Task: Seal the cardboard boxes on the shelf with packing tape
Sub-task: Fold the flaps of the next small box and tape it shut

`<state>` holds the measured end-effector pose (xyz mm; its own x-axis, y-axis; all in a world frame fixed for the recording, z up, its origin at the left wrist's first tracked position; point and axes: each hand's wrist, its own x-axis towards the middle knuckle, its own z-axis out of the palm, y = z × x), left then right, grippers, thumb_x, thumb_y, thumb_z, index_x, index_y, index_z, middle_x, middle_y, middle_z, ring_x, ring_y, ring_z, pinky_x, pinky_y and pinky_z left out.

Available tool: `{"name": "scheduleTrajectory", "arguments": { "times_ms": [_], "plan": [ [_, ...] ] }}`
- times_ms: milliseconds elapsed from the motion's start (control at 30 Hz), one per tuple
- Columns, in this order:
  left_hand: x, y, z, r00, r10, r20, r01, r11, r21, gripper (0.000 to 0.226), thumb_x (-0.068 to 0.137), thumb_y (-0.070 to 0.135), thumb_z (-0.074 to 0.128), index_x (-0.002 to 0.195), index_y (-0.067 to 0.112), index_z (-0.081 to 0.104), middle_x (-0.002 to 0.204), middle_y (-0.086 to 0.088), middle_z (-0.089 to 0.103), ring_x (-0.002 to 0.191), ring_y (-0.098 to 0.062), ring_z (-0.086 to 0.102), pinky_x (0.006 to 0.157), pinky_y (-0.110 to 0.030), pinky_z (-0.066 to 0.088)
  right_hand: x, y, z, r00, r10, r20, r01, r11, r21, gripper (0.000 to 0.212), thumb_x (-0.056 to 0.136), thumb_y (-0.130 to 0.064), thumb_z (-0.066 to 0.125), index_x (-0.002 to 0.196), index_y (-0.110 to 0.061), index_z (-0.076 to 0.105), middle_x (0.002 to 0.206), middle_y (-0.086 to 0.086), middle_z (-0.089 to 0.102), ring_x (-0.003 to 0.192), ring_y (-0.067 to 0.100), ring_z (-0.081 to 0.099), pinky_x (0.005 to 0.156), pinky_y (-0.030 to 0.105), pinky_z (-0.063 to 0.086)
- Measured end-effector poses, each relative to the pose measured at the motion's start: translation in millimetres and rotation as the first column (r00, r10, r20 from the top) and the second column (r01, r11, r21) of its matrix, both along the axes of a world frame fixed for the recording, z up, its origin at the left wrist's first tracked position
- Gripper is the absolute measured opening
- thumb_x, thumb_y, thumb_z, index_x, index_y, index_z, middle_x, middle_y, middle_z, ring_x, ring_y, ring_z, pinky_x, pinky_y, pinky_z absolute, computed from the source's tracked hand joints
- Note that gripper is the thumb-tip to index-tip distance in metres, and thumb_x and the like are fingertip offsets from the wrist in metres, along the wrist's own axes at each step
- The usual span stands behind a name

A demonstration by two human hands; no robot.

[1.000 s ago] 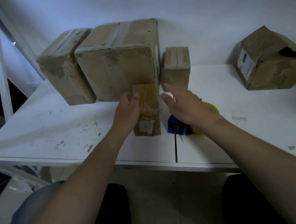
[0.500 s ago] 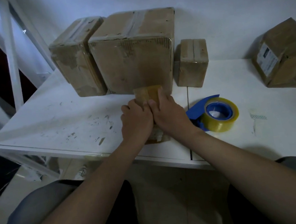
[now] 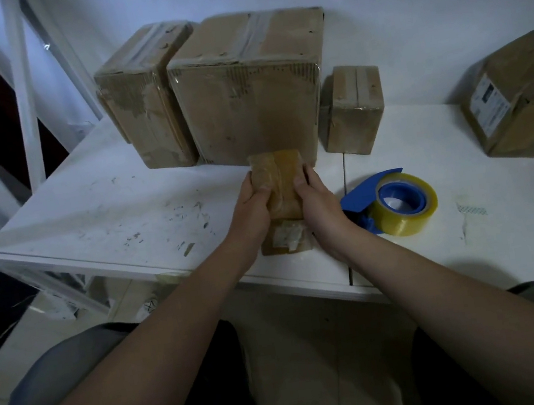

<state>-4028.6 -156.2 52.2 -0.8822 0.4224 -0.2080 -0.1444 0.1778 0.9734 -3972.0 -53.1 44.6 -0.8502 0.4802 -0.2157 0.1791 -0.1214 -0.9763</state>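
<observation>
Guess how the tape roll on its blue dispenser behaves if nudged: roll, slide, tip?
The tape roll lies nearly flat, its core hole facing up, so rolling seems unlikely. The blue dispenser juts toward the right hand, so a nudge would probably slide or pivot it on the smooth table.

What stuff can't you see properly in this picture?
- Head view: the sides of the small taped box are covered by the left hand and right hand.
- Its label is too blurry to read.
- The right box is cut off by the picture's edge.
- The tape dispenser handle hides behind the right wrist.
</observation>
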Motion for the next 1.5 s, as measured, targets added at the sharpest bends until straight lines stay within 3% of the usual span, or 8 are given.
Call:
{"name": "scheduleTrajectory", "arguments": {
  "times_ms": [100,200,300,433,733,1067,1200,1500],
  "plan": [
    [3,-1,-1,0.995,0.021,0.100,-0.026,0.999,0.048,0.042,0.108,0.042,0.031,0.144,0.025,0.044,0.103,0.010,0.059,0.088,-0.004,0.056,0.070,-0.023,0.044,2,-4,4,1.000,0.003,0.023,-0.001,0.998,-0.067,0.065,0.098,-0.061,0.035,0.157,-0.038,0.019,0.145,0.001,0.051,0.128,0.024,0.053,0.106,0.048,0.048],
    [0,-5,0,0.991,-0.023,0.130,0.025,1.000,-0.013,0.058,0.106,0.053,0.027,0.152,0.018,0.035,0.138,-0.003,0.055,0.121,-0.020,0.055,0.102,-0.037,0.044,5,-1,7,0.997,0.070,0.034,-0.072,0.996,0.056,0.089,0.081,-0.082,0.032,0.157,-0.039,0.013,0.156,0.002,0.038,0.142,0.027,0.039,0.115,0.055,0.036],
    [-11,-14,1,0.975,-0.107,-0.195,0.073,0.982,-0.173,0.068,0.104,0.053,0.030,0.160,0.022,0.005,0.166,-0.002,0.010,0.151,-0.022,0.017,0.120,-0.042,0.022,10,8,19,0.986,0.169,-0.005,-0.151,0.896,0.417,0.070,0.100,-0.067,0.024,0.160,-0.035,0.007,0.168,-0.003,0.011,0.153,0.015,0.010,0.125,0.043,0.015],
    [-16,-25,3,0.655,-0.442,-0.613,0.192,0.882,-0.430,0.065,0.103,0.055,0.027,0.159,0.025,0.011,0.167,0.008,0.004,0.153,-0.009,-0.003,0.125,-0.042,0.010,14,22,22,0.944,0.323,0.074,-0.276,0.645,0.712,0.059,0.107,-0.049,0.020,0.160,-0.024,0.014,0.168,-0.005,0.003,0.153,0.007,0.001,0.126,0.034,0.005],
    [-40,-33,0,0.436,-0.757,-0.487,0.309,0.634,-0.709,0.100,0.087,0.067,0.042,0.159,0.015,-0.006,0.165,0.004,-0.020,0.150,-0.007,-0.021,0.125,-0.036,0.000,17,46,10,0.852,0.387,0.353,-0.446,0.181,0.877,0.118,0.075,-0.089,0.030,0.160,-0.014,-0.003,0.167,0.004,-0.014,0.154,0.022,-0.005,0.125,0.039,0.004],
    [-33,-32,1,0.553,-0.712,-0.434,0.329,0.664,-0.672,0.135,0.071,0.068,0.070,0.154,0.020,-0.026,0.162,0.010,-0.027,0.152,-0.013,-0.012,0.123,-0.035,0.009,31,53,2,0.841,0.244,0.483,-0.481,-0.071,0.874,0.129,0.079,-0.079,0.050,0.153,-0.005,-0.025,0.165,0.014,-0.018,0.152,0.021,-0.013,0.126,0.045,0.002],
    [-27,-40,-4,0.846,-0.462,-0.266,0.352,0.859,-0.372,0.137,0.069,0.057,0.082,0.157,0.012,-0.012,0.165,-0.009,0.005,0.146,-0.022,0.024,0.121,-0.040,0.023,37,48,11,0.843,0.166,0.512,-0.517,-0.011,0.856,0.124,0.079,-0.082,0.045,0.157,-0.004,-0.011,0.167,0.015,-0.007,0.153,0.027,-0.017,0.125,0.044,-0.002],
    [8,-38,30,0.721,-0.566,-0.400,0.322,0.785,-0.530,0.083,0.079,0.066,0.044,0.150,0.024,0.033,0.147,-0.002,0.049,0.129,-0.014,0.049,0.103,-0.022,0.034,41,46,33,0.899,0.230,0.372,-0.417,0.193,0.888,0.092,0.088,-0.072,0.048,0.155,-0.015,0.022,0.155,0.009,0.033,0.145,0.029,0.030,0.121,0.042,0.022]
  ]
}}
